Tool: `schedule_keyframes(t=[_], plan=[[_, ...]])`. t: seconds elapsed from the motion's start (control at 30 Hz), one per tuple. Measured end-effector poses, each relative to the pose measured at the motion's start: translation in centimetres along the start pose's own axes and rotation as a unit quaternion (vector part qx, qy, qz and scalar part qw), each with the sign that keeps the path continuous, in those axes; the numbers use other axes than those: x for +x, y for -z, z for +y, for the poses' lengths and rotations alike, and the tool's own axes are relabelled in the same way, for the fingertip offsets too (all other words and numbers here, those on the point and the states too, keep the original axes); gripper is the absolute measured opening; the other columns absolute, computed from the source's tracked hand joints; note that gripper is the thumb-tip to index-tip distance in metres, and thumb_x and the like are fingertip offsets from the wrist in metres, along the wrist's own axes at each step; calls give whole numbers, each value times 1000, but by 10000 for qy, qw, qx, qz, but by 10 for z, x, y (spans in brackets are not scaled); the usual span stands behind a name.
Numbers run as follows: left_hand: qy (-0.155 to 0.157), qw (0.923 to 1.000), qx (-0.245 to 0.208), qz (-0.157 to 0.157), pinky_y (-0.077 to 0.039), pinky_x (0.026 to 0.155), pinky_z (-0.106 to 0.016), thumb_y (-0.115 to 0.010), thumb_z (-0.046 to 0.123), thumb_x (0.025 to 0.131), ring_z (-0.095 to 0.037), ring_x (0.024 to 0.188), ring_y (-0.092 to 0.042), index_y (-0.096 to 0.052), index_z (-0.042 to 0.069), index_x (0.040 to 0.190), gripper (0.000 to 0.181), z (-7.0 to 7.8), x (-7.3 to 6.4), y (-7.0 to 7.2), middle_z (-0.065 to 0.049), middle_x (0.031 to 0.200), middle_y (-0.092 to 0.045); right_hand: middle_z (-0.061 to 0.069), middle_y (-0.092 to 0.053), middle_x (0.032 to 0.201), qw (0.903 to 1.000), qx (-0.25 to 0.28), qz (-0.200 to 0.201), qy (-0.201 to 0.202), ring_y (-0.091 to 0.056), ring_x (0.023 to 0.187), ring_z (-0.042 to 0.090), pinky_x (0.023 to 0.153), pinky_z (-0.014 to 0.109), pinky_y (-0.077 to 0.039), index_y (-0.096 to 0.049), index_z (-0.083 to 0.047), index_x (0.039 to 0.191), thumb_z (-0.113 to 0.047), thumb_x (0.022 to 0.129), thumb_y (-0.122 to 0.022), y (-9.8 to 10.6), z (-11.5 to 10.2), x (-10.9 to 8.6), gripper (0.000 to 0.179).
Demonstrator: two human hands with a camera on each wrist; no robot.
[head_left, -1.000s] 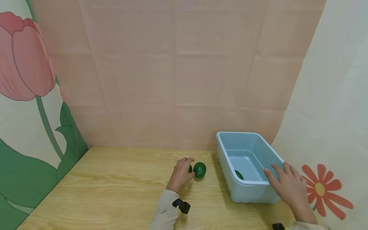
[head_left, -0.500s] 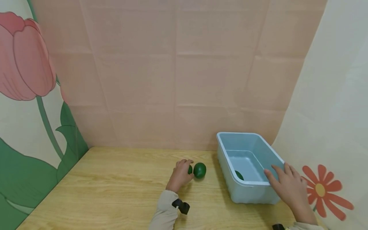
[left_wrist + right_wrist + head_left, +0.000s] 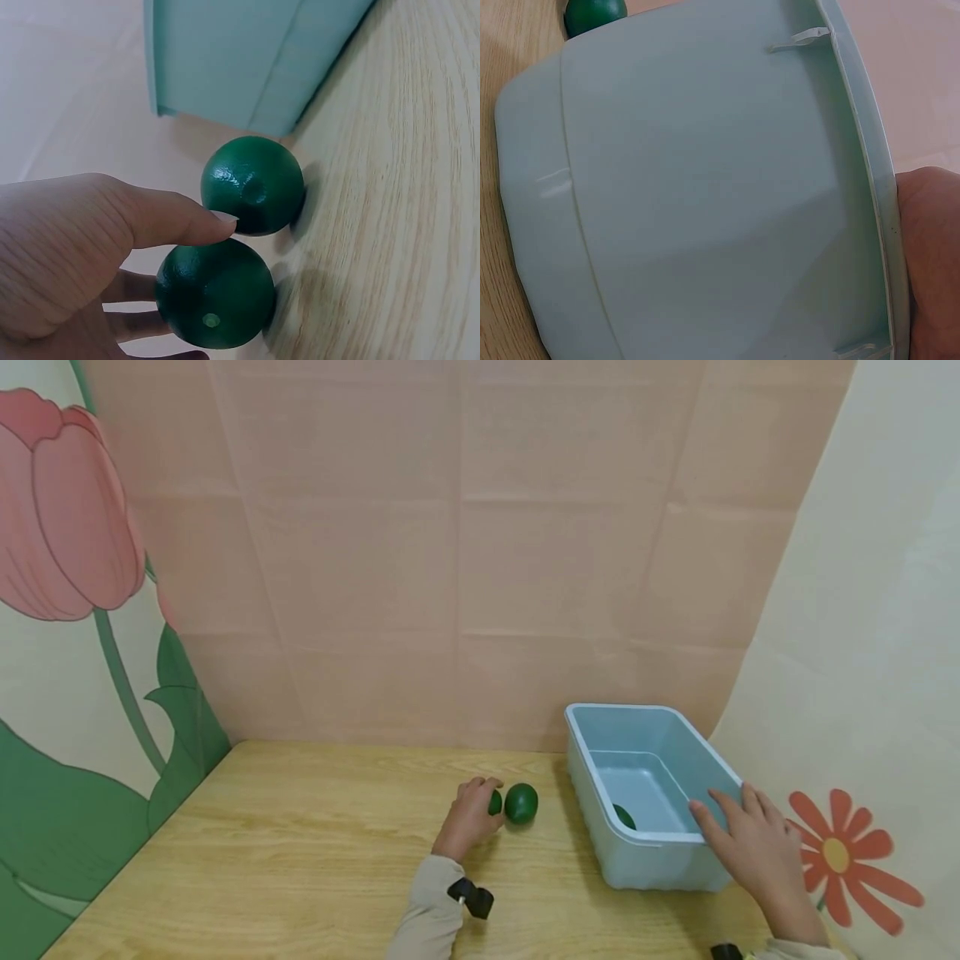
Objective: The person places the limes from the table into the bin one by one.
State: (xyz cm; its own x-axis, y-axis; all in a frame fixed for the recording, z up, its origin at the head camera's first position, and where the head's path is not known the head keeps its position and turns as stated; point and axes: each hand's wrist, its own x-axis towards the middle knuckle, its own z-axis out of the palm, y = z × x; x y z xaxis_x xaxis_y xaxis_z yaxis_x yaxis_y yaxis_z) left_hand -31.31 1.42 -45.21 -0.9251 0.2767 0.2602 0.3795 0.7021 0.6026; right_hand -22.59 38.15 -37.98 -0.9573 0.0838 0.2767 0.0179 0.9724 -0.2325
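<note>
My left hand (image 3: 471, 814) is around a smooth dark green lime (image 3: 215, 296) low at the tabletop. Its thumb lies along the lime's side and the other fingers go behind it. Right beside it sits a second green lime (image 3: 521, 804), close to the thumb tip in the left wrist view. At the right stands a light blue plastic bin (image 3: 660, 864); part of another green lime (image 3: 623, 816) shows inside, the rest hidden by the near wall. My right hand (image 3: 757, 852) rests on the bin's near right corner, fingers loosely spread over the rim.
The wooden table (image 3: 300, 843) ends at a pinkish backdrop (image 3: 450, 568) close behind the limes. A flower-printed wall sheet (image 3: 862, 652) runs up the right side near the bin, and a tulip-printed one (image 3: 45, 677) borders the left.
My left hand has shifted very slightly down at the lime, with a little more of the lime showing past the fingers. The bin, the other limes and my right hand stay put.
</note>
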Motion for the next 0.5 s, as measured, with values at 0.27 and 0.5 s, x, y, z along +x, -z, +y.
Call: schedule_keyframes(t=[0.27,0.5], plan=[[2,10000,-48,-29,-49,92,-52,-78,9,85,-43,121,-49,-62,3,128,46,-5,3,-3,-21,128,-56,49,-22,144,10000,-30,17,-14,-22,128,66,90,79,-23,-46,10,138,-58,104,-33,0,0,1,77],[66,9999,-124,-44,-51,88,-51,-79,5,84,-41,117,-50,-62,3,129,48,-8,3,-6,-21,128,-56,49,-22,144,10000,-26,16,-21,-21,128,66,91,79,-22,-46,10,137,-57,104,-34,-1,0,0,76]])
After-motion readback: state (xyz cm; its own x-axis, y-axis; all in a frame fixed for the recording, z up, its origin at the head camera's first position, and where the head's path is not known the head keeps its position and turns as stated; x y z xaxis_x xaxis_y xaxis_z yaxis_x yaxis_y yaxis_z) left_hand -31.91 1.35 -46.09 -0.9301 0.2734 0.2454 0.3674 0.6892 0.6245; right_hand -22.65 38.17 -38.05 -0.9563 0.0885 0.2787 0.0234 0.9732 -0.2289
